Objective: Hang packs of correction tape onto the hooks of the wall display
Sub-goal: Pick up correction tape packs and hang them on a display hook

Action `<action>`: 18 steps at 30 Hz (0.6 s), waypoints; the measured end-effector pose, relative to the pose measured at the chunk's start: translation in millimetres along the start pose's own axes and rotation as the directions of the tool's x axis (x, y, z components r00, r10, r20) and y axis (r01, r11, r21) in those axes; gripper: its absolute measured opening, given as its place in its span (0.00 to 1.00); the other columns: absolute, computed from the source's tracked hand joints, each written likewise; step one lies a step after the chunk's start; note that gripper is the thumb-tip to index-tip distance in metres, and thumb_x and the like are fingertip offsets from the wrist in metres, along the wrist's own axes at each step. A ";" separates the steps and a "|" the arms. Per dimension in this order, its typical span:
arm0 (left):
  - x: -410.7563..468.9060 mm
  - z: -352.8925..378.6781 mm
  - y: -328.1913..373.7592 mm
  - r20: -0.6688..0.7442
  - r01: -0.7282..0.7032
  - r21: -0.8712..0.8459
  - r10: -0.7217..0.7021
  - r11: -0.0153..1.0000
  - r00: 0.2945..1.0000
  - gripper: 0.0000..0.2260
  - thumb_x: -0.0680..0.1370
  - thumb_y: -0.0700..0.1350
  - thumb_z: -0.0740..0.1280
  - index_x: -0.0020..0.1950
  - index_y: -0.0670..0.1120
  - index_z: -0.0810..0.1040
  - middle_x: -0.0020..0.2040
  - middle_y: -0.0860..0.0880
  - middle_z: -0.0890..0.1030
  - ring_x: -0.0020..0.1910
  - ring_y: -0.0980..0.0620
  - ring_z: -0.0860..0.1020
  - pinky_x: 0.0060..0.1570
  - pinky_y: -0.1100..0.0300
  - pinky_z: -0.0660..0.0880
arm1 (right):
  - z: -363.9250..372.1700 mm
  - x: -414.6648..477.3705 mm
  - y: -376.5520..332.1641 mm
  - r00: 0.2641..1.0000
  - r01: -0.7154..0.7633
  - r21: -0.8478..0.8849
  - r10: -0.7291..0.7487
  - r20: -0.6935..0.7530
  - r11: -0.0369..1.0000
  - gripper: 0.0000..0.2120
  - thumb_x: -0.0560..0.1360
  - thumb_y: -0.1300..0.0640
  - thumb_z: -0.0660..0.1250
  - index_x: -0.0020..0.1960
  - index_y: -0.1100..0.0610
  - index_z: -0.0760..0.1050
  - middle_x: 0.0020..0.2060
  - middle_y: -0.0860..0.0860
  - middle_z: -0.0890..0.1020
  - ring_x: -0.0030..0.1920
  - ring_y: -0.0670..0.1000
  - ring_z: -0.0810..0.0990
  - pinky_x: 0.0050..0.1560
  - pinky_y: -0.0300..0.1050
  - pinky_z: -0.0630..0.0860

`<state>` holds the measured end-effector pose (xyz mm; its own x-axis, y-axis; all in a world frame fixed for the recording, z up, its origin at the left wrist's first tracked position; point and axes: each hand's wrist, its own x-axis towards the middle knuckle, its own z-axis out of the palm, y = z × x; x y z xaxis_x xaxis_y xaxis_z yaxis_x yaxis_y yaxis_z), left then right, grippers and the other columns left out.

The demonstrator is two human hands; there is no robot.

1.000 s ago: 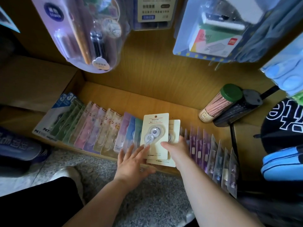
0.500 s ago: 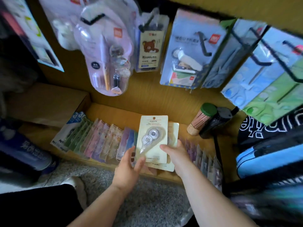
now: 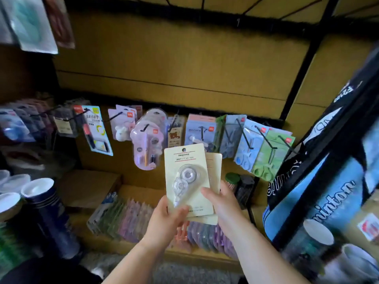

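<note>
Both hands hold up cream-coloured packs of correction tape. The front pack [image 3: 187,177] shows a clear tape dispenser and a hang hole at its top. My left hand [image 3: 166,220] pinches its lower left corner with the thumb on the front. A second pack [image 3: 215,171] sits behind it, shifted right, and my right hand [image 3: 221,203] grips the packs along the right edge. Black wire hooks [image 3: 264,138] on the wooden wall display carry other stationery packs just above and behind the held packs.
A cardboard box [image 3: 98,185] on the floor holds a row of several coloured tape packs [image 3: 133,218]. Stacked paper cups [image 3: 39,193] stand at left. A blue bag [image 3: 320,191] hangs at right beside a black frame post [image 3: 297,83]. More cups [image 3: 317,234] sit at lower right.
The two packs have been lifted out of the box and up toward the hooks. My view has tilted upward, bringing the row of hooks and the bare wall above into sight.
</note>
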<state>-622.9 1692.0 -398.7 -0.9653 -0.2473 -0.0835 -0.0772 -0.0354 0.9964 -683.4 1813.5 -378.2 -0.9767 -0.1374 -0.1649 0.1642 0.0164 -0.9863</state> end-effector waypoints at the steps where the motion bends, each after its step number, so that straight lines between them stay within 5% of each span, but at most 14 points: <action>1: -3.9 4.1 12.5 0.013 -0.017 -0.021 0.017 1.000 1.000 0.05 0.75 0.41 0.65 0.49 0.49 0.72 0.47 0.49 0.81 0.45 0.53 0.80 0.44 0.59 0.78 | -3.3 -6.8 -11.8 0.999 0.037 0.020 -0.037 -0.003 0.999 0.10 0.73 0.63 0.65 0.54 0.55 0.73 0.49 0.53 0.81 0.52 0.56 0.80 0.58 0.56 0.76; 3: -9.7 11.8 35.7 0.028 -0.061 -0.048 0.062 0.997 0.998 0.06 0.74 0.39 0.66 0.50 0.46 0.73 0.47 0.46 0.82 0.46 0.49 0.80 0.47 0.53 0.79 | -10.7 -19.7 -35.1 0.994 0.110 0.046 -0.109 -0.025 0.993 0.14 0.74 0.63 0.64 0.59 0.58 0.70 0.49 0.53 0.80 0.53 0.55 0.79 0.58 0.54 0.75; 7: -20.0 28.9 76.3 0.053 -0.149 -0.086 0.154 0.985 0.987 0.07 0.73 0.37 0.67 0.48 0.46 0.74 0.48 0.43 0.81 0.48 0.45 0.80 0.53 0.47 0.77 | -24.2 -45.6 -76.8 0.929 0.329 0.042 -0.315 -0.196 0.944 0.33 0.73 0.63 0.65 0.71 0.46 0.53 0.57 0.46 0.72 0.49 0.45 0.76 0.56 0.42 0.73; 10: -24.7 41.7 101.3 0.065 -0.230 -0.074 0.235 0.970 0.970 0.08 0.74 0.38 0.67 0.48 0.49 0.74 0.46 0.47 0.81 0.47 0.48 0.79 0.50 0.53 0.76 | -34.5 -61.4 -101.4 0.857 0.466 -0.009 -0.453 -0.246 0.885 0.29 0.74 0.64 0.65 0.69 0.48 0.58 0.54 0.41 0.69 0.47 0.38 0.72 0.45 0.27 0.69; 15: -21.2 60.8 135.2 0.142 -0.306 -0.049 0.310 0.951 0.940 0.09 0.75 0.37 0.65 0.52 0.47 0.73 0.45 0.47 0.80 0.40 0.51 0.78 0.28 0.68 0.76 | -53.5 -67.9 -135.0 0.808 0.499 -0.133 -0.516 -0.286 0.856 0.12 0.73 0.61 0.65 0.49 0.45 0.70 0.56 0.47 0.75 0.58 0.48 0.74 0.62 0.46 0.71; 18: -15.7 73.7 149.3 0.199 -0.330 -0.050 0.333 0.943 0.922 0.09 0.75 0.38 0.64 0.54 0.48 0.72 0.43 0.48 0.78 0.36 0.52 0.76 0.26 0.66 0.74 | -60.3 -66.4 -154.3 0.745 0.527 -0.159 -0.544 -0.386 0.835 0.15 0.72 0.61 0.66 0.40 0.40 0.68 0.56 0.50 0.77 0.57 0.51 0.76 0.61 0.51 0.74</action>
<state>-637.7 1761.9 -247.5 -0.9651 -0.0472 0.2576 0.2579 0.0002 0.9662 -652.2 1879.9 -215.4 -0.8705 0.2707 0.4110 -0.3996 0.0987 -0.9114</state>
